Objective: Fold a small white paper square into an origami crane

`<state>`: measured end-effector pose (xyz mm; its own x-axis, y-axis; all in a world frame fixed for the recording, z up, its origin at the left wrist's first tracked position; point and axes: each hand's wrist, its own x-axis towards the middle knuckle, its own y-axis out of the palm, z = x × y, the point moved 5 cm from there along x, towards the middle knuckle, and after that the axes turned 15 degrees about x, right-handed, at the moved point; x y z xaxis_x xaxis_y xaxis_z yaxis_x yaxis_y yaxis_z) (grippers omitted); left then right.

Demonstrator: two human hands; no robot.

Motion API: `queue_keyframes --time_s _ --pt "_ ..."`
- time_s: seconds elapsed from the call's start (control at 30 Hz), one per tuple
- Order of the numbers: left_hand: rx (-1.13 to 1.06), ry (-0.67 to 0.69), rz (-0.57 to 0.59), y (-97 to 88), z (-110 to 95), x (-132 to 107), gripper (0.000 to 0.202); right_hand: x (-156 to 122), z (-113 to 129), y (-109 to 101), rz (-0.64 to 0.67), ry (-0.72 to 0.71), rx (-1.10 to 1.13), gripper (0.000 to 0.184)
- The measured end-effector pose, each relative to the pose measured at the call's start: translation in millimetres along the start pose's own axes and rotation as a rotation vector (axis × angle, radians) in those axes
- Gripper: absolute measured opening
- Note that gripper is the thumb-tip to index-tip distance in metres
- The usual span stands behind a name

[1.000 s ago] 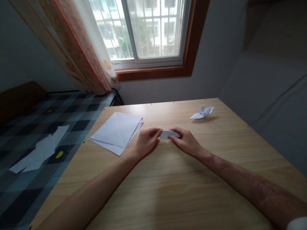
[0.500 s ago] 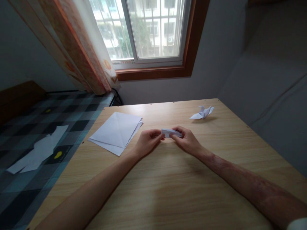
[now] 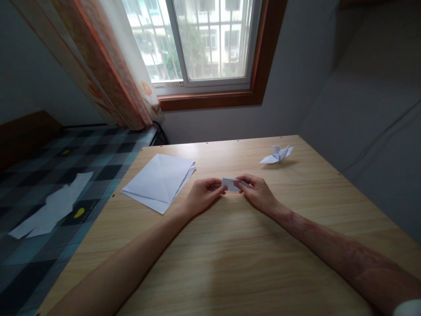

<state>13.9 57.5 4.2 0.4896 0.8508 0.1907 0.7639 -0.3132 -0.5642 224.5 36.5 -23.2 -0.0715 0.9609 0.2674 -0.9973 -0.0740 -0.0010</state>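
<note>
A small folded piece of white paper [image 3: 230, 184] is held between my two hands above the middle of the table. My left hand [image 3: 204, 193] pinches its left end between thumb and fingers. On the other side, my right hand [image 3: 258, 191] grips the right end, the thumb lying on the near face and the fingers behind. Part of the paper is covered by the right fingers. Beyond my right hand stands a folded white paper crane [image 3: 276, 155] with its wings spread.
Several white paper squares [image 3: 161, 180] lie stacked on the wooden table [image 3: 230, 263], left of my hands. White paper strips [image 3: 54, 208] rest on a checked bed cover [image 3: 19, 267] at the left. A window [image 3: 213, 44] and a curtain [image 3: 108, 66] are behind the table.
The folded paper has turned slightly, showing more of its flat near face. My right thumb has shifted a little to the right along it. The crane and paper stack have stayed put.
</note>
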Motion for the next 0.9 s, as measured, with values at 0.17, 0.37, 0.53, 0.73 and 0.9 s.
queue_keyframes --time_s 0.17,0.37,0.53,0.73,0.9 --pt "-0.049 -0.029 -0.004 -1.6 8.2 3.0 0.037 2.0 -3.0 -2.6 -0.046 0.022 0.043 0.025" --pt "-0.114 -0.070 -0.048 -5.0 14.5 5.9 0.041 4.6 -3.7 -0.4 -0.029 0.035 0.074 0.028" --pt "-0.137 -0.061 0.015 -1.6 11.6 4.1 0.036 6.5 -15.2 -8.7 -0.137 0.005 0.162 0.034" --pt "-0.028 0.060 0.118 4.2 0.1 -1.9 0.029 6.5 -18.9 -9.1 -0.156 -0.010 0.272 0.046" --pt "0.048 0.079 0.059 -0.1 -9.0 -1.8 0.043 3.5 -7.1 -3.7 -0.102 -0.020 0.212 0.043"
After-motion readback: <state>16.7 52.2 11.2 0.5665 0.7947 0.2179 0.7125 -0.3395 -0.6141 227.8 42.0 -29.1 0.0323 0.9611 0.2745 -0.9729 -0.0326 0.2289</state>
